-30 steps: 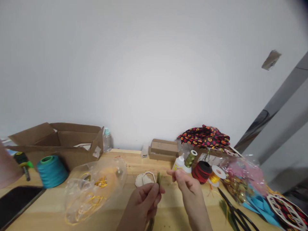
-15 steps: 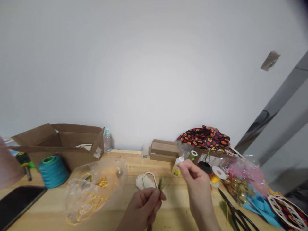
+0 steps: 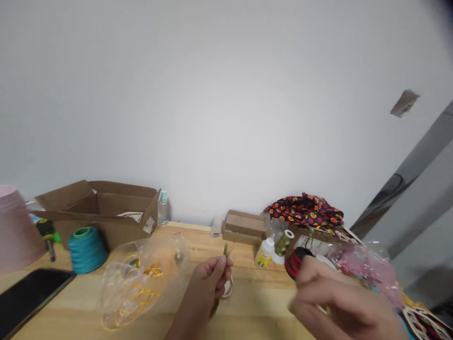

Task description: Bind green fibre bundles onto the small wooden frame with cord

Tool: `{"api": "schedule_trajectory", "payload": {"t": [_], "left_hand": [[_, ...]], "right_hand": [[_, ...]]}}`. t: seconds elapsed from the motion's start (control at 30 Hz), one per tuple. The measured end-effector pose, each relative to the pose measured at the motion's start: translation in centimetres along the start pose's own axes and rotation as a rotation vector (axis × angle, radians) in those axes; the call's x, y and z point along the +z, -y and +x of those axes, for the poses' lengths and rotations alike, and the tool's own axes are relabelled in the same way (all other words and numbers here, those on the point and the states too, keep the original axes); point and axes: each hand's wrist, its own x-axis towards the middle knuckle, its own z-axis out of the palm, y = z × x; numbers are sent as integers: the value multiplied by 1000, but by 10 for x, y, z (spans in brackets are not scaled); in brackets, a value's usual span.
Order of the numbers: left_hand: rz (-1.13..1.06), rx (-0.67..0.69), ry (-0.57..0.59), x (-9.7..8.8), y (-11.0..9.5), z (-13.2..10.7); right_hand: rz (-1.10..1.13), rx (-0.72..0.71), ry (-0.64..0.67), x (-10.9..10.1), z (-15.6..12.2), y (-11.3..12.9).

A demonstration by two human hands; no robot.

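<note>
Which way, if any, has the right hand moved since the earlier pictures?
Yes. The right hand has swung rightwards and nearer the camera, away from the glue bottle it hovered by.

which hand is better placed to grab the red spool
Right, probably. The right hand hovers just beside the red spool, though blur hides whether it holds anything. The left hand is farther off and pinches green strands.

2 grips [image 3: 208, 278] [image 3: 336, 302], 2 boxes [image 3: 99, 208] [image 3: 244, 223], 2 btls [image 3: 163, 208] [image 3: 264, 253]
</note>
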Motion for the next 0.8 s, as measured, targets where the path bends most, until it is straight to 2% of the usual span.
{"api": "schedule_trajectory", "payload": {"t": [0.07, 0.17, 0.23, 0.33, 0.6, 0.8], "left_hand": [[-18, 33, 23, 8, -1, -2], [-68, 57, 91, 19, -2, -6], [-129, 49, 155, 25, -2, -8], [-174, 25, 196, 31, -2, -12], [-29, -36, 111, 32, 1, -17], [77, 1, 53, 29, 2, -16]], "right_hand": [[-54, 81, -98, 20, 5, -11], [-71, 107, -104, 48, 8, -31], [-78, 119, -109, 59, 8, -42], [-101, 136, -153, 63, 7, -51], [-113, 133, -243, 65, 6, -58], [43, 317, -300, 65, -1, -66]]}}
